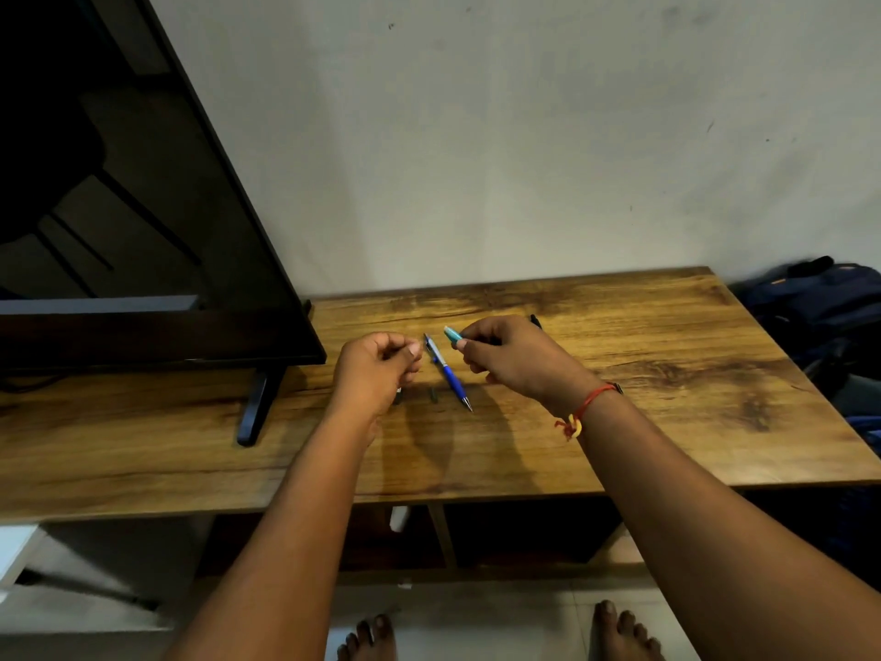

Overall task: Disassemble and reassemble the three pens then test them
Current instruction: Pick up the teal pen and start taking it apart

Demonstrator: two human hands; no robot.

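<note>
A blue pen (pixel 447 372) with a silver clip lies on the wooden table (pixel 619 422), between my two hands. My right hand (pixel 515 357) grips a teal pen (pixel 453 334); its pale end sticks out to the left past my fingers and a dark end (pixel 535 321) shows behind the hand. My left hand (pixel 376 369) is curled shut just left of the blue pen, fingertips pinched together; what it holds is hidden. Two small dark pen parts (pixel 433 395) lie on the table below my left hand.
A large black TV screen (pixel 143 231) on a black foot (pixel 255 407) stands at the left of the table. The wall runs behind. Dark bags (pixel 820 307) sit off the right end. My bare feet show on the floor below the table's front edge.
</note>
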